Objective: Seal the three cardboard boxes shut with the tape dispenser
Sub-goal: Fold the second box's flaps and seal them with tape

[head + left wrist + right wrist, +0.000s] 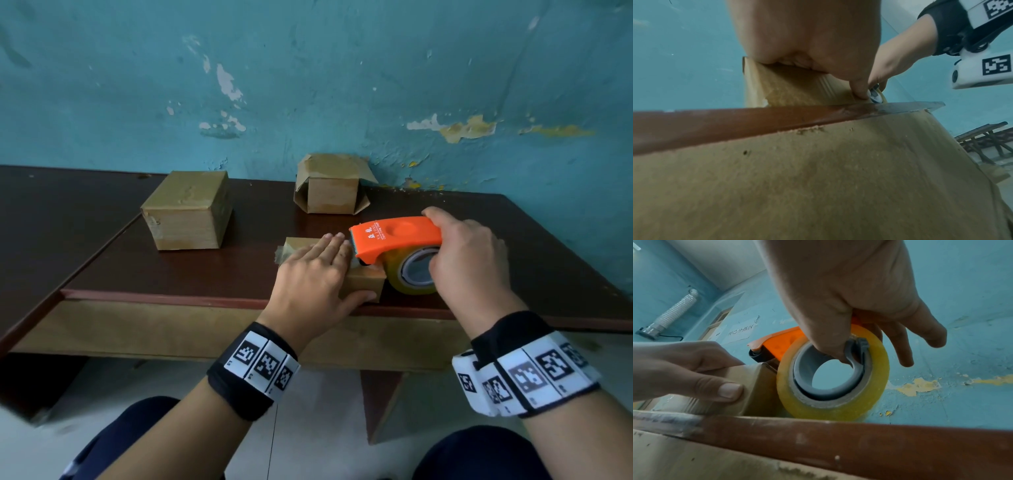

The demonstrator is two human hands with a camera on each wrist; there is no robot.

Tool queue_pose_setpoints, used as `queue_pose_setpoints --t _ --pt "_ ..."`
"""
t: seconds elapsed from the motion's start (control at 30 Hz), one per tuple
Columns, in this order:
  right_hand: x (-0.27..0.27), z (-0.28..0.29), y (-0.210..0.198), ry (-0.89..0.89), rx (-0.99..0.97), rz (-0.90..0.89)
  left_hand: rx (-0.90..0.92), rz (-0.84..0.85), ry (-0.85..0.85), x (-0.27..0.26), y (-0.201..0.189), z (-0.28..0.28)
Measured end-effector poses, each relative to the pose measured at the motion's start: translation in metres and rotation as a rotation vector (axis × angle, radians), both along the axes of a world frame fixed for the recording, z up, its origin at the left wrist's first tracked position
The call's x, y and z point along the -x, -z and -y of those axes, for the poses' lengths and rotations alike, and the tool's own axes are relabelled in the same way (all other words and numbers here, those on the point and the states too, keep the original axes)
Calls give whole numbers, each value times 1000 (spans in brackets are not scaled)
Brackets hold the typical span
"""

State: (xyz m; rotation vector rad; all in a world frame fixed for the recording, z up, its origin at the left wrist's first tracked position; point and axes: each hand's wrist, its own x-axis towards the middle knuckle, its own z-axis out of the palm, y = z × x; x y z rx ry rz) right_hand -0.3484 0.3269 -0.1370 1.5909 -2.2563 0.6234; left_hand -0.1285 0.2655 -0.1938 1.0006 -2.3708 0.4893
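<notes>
Cardboard-wise, the near box point(363, 282) sat at the tabletop's point(205, 270) near edge, left hand point(313, 274) flat on top with straight fingers, right hand point(469, 253) gripping the orange tape dispenser point(397, 236). I'd keep pressing and pull steadily rightward; its long axis ran left-right, blade pointing left.

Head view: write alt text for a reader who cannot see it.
A right hand holds an orange tape dispenser against a small cardboard box steadied by the left hand. Two more boxes sit behind on the dark table.
</notes>
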Motion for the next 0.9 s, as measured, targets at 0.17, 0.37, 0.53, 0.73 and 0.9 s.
queue_pose_setpoints --t 0.17,0.37,0.53,0.73,0.9 --pt "0 2 0 50 -17 -8 27 -13 -6 1 1 0" --pt "-3 -4 -2 -48 69 108 49 -25 -1 0 2 -1" --pt "0 -6 -4 -107 63 119 27 -15 -4 -2 -1 -2" --pt "7 -1 -7 -226 107 162 -2 -27 -14 1 -1 -5" --pt "15 -4 -2 -228 69 123 22 -45 -4 0 0 -3"
